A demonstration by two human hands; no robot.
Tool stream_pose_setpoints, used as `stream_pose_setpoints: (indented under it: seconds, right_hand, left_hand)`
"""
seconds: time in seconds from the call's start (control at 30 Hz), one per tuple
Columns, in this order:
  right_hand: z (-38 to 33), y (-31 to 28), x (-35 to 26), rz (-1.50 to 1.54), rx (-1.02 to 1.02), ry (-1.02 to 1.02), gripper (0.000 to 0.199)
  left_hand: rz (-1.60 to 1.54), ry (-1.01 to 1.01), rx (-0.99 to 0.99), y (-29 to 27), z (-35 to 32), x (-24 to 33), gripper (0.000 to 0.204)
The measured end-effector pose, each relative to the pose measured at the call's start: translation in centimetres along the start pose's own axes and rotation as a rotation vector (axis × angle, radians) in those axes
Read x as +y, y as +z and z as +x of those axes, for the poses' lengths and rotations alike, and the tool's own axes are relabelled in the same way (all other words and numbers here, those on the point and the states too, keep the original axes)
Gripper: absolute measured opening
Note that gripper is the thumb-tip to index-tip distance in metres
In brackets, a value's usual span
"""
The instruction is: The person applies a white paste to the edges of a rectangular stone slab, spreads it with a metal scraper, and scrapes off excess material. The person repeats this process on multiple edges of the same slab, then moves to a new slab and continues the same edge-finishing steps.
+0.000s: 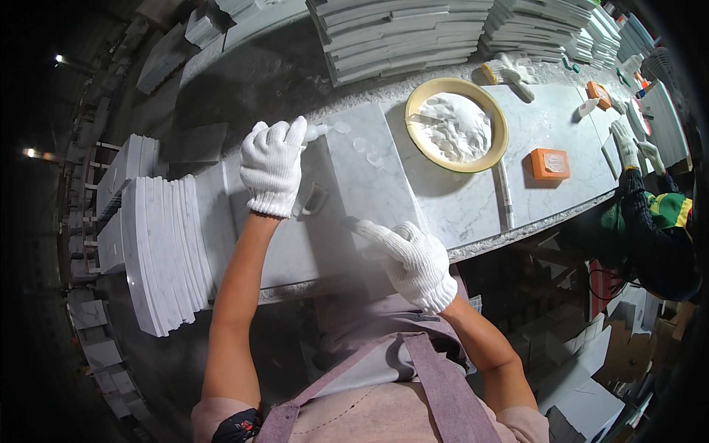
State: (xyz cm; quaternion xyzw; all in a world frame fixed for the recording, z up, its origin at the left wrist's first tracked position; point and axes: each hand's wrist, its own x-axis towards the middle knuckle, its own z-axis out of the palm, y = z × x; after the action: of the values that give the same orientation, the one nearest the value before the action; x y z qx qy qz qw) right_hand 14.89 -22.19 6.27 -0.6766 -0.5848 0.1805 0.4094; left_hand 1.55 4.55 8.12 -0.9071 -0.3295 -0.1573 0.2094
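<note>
My left hand (273,166), in a white knit glove, is closed around a small whitish bottle (316,132) whose tip points right over a white marble tile (369,177). Several wet, round spots (360,144) shine on the tile near that tip. Above the tile's near part is my right hand (413,262), also gloved, its index finger stretched toward the left and the others curled. A small dark end shows by that fingertip; what it belongs to is too unclear to name. Beside my left wrist lies a small, pale, curved-edged piece (313,199).
Right of the tile stand a yellow-rimmed bowl (504,133) of white powder, a marker-like stick (507,196) and an orange box (550,164). Stacked tiles (166,244) flank the left; taller stacks (402,37) rise behind. A loose glove (513,70) lies beyond the bowl. Another person's gloved hands (626,144) are far right.
</note>
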Motion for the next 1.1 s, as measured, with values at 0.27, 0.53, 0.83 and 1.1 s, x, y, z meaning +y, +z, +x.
stream_pose_setpoints:
  seconds: [0.27, 0.53, 0.83, 1.1]
  right_hand:
    - [0.0, -0.2, -0.1, 0.001, -0.001, 0.003, 0.052]
    - [0.3, -0.3, -0.4, 0.000, 0.007, 0.013, 0.050]
    - [0.3, -0.3, -0.5, -0.016, 0.000, 0.031, 0.050]
    - [0.2, 0.1, -0.2, 0.004, 0.009, 0.020, 0.051]
  left_hand:
    - [0.017, 0.115, 0.325, 0.8, 0.8, 0.1, 0.015]
    - [0.054, 0.151, 0.373, 1.5, 0.8, -0.1, 0.014]
    - [0.029, 0.134, 0.315, 1.6, 0.7, -0.2, 0.016]
    - [-0.006, 0.123, 0.289, 1.1, 0.9, 0.1, 0.027]
